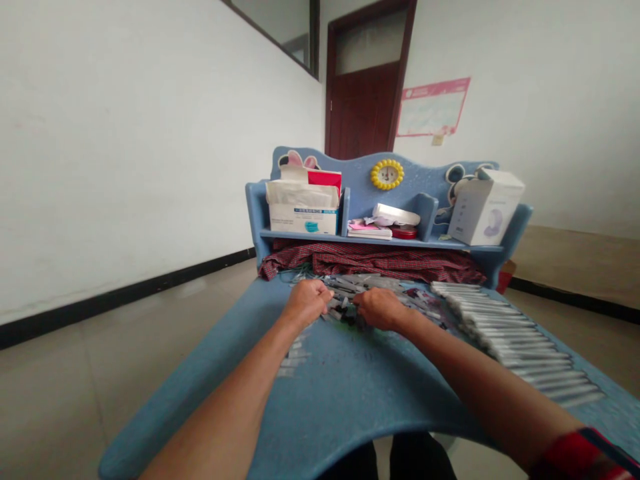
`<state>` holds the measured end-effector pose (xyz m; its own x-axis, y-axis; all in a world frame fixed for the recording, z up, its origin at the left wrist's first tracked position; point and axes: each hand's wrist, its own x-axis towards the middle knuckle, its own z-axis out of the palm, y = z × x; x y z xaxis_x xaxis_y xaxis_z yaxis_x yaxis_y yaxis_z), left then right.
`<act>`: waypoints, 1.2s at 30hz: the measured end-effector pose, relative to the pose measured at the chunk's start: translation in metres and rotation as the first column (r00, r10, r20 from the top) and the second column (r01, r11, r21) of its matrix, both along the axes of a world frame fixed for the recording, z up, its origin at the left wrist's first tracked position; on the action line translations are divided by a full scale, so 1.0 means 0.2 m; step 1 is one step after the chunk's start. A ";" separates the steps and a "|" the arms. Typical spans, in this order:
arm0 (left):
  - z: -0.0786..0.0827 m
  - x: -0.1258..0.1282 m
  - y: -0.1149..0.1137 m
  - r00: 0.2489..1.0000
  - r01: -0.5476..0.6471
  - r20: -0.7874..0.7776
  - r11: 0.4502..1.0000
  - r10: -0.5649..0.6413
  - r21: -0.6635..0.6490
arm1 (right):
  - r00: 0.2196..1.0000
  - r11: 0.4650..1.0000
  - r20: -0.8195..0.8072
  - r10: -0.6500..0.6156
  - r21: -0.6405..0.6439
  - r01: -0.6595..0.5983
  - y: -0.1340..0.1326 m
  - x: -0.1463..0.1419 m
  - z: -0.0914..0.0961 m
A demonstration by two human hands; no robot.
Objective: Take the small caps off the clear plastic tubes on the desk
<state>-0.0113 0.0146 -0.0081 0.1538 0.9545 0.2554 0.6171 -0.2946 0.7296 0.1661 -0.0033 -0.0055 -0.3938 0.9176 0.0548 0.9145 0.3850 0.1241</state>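
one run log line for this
left hand: curled at grey pile; right hand: curled at grey pile; grip contents: unclear; silvery tubes: rowed right

Slim grey pieces, some black among them, lie jumbled across the blue table.

The curled fingers of the left hand and right hand hide whatever they may grasp over a blue bench, where small grey pieces blur together. The bottom edge crops the left forearm, a red checked sleeve and dark-clad legs; the right edge cuts off the bench. Behind, a white box partly covers a mouse-eared figure, markings on a yellow-petalled disc are too small to make out, and a wall poster's print is illegible.
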 end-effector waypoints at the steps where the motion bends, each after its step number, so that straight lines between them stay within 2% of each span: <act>1: 0.00 0.00 0.00 1.000 -0.005 -0.031 1.000 0.005 0.022 | 1.000 1.000 -0.001 -0.005 0.003 0.005 0.01 0.00 0.00; 10: -0.01 -0.01 0.01 0.979 -0.040 -0.195 0.993 0.060 0.107 | 0.995 0.996 -0.060 0.079 -0.036 -0.082 0.01 -0.06 0.01; 17: -0.01 -0.01 0.01 0.974 -0.054 -0.215 0.996 0.069 0.077 | 0.992 0.998 -0.123 0.031 -0.049 -0.037 0.05 -0.20 0.00; 20: -0.01 -0.01 0.01 0.975 -0.056 -0.212 0.995 0.072 0.077 | 0.981 0.997 -0.192 0.010 -0.070 -0.024 0.09 -0.21 -0.02; 24: -0.01 -0.01 0.01 0.977 -0.068 -0.195 0.995 0.081 0.072 | 0.934 0.997 -0.358 0.004 -0.076 -0.033 0.13 -0.17 -0.01; 27: -0.01 0.00 0.00 0.994 -0.080 -0.080 0.997 0.080 0.005 | 0.864 0.996 -0.504 -0.003 -0.082 -0.044 0.14 -0.11 0.01; 30: 0.01 0.02 -0.02 0.985 -0.039 0.159 0.990 0.060 -0.133 | 0.778 0.995 -0.628 -0.021 -0.092 -0.047 0.14 -0.09 0.02; 33: 0.03 0.03 -0.05 0.908 0.082 0.417 0.958 0.041 -0.274 | 0.695 0.993 -0.718 -0.018 -0.093 -0.071 0.11 -0.12 0.02; 36: 0.05 0.03 -0.07 0.803 0.196 0.595 0.931 0.027 -0.308 | 0.592 0.985 -0.806 -0.012 -0.113 -0.133 0.09 -0.15 0.04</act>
